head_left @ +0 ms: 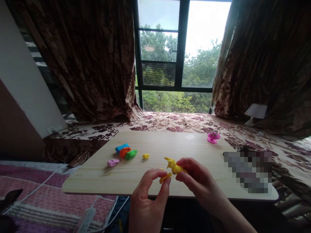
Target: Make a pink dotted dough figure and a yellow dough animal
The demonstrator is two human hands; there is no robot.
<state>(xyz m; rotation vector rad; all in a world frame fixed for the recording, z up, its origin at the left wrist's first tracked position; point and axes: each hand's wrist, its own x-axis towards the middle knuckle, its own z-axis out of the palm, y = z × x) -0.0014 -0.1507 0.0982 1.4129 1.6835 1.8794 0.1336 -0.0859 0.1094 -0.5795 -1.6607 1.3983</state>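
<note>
Between the thumb and fingers of my left hand (152, 197) is a small yellow strip of modelling clay (165, 177). My right hand (198, 178) pinches a yellow clay figure (175, 167) by its lower end, with pointed bits sticking out at its upper left. The strip and the figure are close together, and both are held above the near part of the table. A small yellow clay lump (145, 156) lies on the tabletop beyond my left hand.
On the wooden table (160, 142) lie blue (122, 148), orange (124, 152), green (131, 155) and pink (113, 162) clay lumps at left. A pink clay piece with green dots (213, 137) stands at the far right. A blurred patch (250, 171) covers the right side.
</note>
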